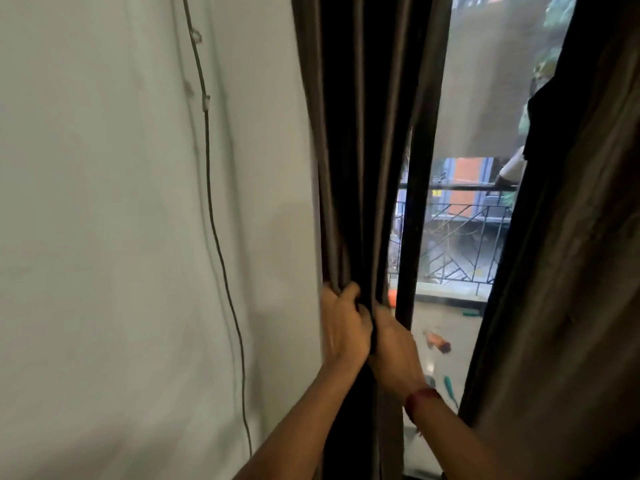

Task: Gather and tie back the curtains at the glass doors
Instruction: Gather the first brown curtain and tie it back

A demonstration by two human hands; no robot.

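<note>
Folds hiding the fingertips of left hand (343, 329) and right hand (394, 351), both clutching the gathered left curtain (360, 133) beside the wall (121, 202), right curtain (571, 271) cropped, glass door (460, 98) showing between

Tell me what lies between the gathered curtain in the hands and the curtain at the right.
In the head view: the glass door, bare of cloth, with its dark frame bar next to the gathered curtain.
</note>
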